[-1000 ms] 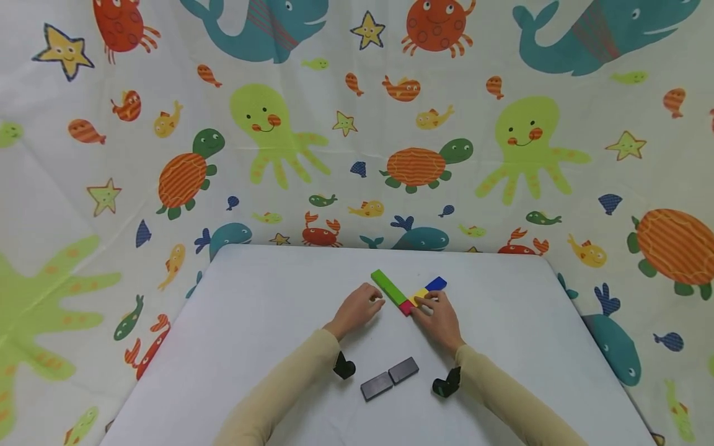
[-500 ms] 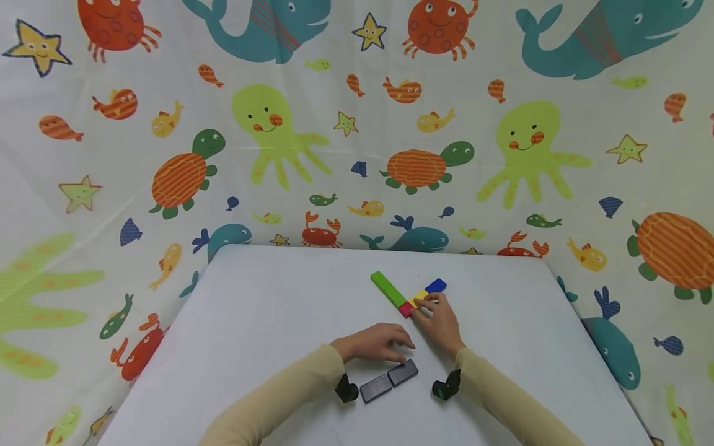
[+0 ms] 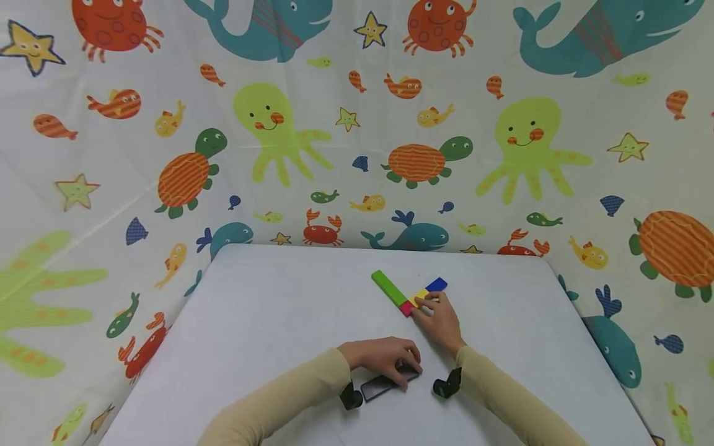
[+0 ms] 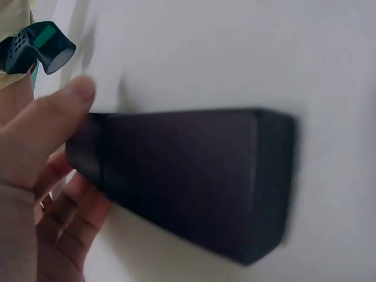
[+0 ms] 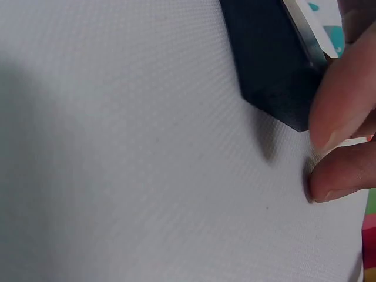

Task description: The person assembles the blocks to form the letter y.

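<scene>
In the head view, my left hand (image 3: pixel 385 358) grips the right-hand one of two dark grey rectangular blocks, its thumb on the near side. The left-hand dark block (image 4: pixel 188 170) lies end to end with it, large in the left wrist view. Left-hand fingertips (image 5: pixel 343 106) show at the dark block's end in the right wrist view. Farther back, my right hand (image 3: pixel 442 325) pinches the yellow block (image 3: pixel 414 302), partly hidden by its fingers. Its thumb is beside the red block (image 3: pixel 406 309). A long green block (image 3: pixel 388 287) and a blue block (image 3: pixel 437 285) complete a V-shaped row.
The blocks lie on a white table (image 3: pixel 279 297). A curtain (image 3: pixel 357 198) printed with sea animals hangs behind and at both sides. Dark wrist cameras sit below the left cuff and below the right cuff (image 3: pixel 447 383).
My left hand has left the green block's side, come toward the front, and taken hold of the right-hand dark block. My right hand stays at the yellow block.
</scene>
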Demonstrator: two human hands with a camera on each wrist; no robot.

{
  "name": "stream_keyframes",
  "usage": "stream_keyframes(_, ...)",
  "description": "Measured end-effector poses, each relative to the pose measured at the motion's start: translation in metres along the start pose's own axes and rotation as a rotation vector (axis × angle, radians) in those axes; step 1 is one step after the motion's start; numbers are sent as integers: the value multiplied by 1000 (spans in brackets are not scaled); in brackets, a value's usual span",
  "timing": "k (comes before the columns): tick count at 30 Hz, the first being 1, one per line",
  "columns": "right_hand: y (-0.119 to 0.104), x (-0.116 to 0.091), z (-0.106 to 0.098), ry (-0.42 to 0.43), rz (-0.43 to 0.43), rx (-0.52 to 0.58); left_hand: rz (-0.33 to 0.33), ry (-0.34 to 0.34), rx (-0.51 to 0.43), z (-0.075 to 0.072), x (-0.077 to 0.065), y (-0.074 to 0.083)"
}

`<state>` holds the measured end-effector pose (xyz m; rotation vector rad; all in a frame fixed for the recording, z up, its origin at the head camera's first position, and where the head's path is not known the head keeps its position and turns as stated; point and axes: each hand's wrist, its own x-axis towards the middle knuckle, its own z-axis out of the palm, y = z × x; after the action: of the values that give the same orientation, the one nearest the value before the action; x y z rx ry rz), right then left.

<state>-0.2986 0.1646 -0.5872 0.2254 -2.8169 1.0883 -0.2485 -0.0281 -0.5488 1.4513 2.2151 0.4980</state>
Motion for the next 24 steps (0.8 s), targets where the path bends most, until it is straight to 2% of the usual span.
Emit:
stream_keyframes(3,1,0,0,-2,-5,-11,-6,-42,25,-4,-1,3)
stream_keyframes(6,3,0,1,4,-14,-12,-27,-36,48,-6,-2,4)
stream_keyframes(12,1,-1,1,-3,-14,-7,-145,67,63,-8,-8,-4)
stream_keyframes(16,0,-1,-1,-9,-19,-13,-227,168,73,-13,-13,-14)
stream_keyframes(19,-1,-2,-2,-8,-26,-11,-291,248,40,-16,-16,-23)
stream_keyframes(22,-1,-2,-3,-10,-30,-7,-322,272,21,-16,-20,-33)
stream_keyframes(24,-1,-2,-4,-12,-27,-4,-321,251,17,-17,-22,-37)
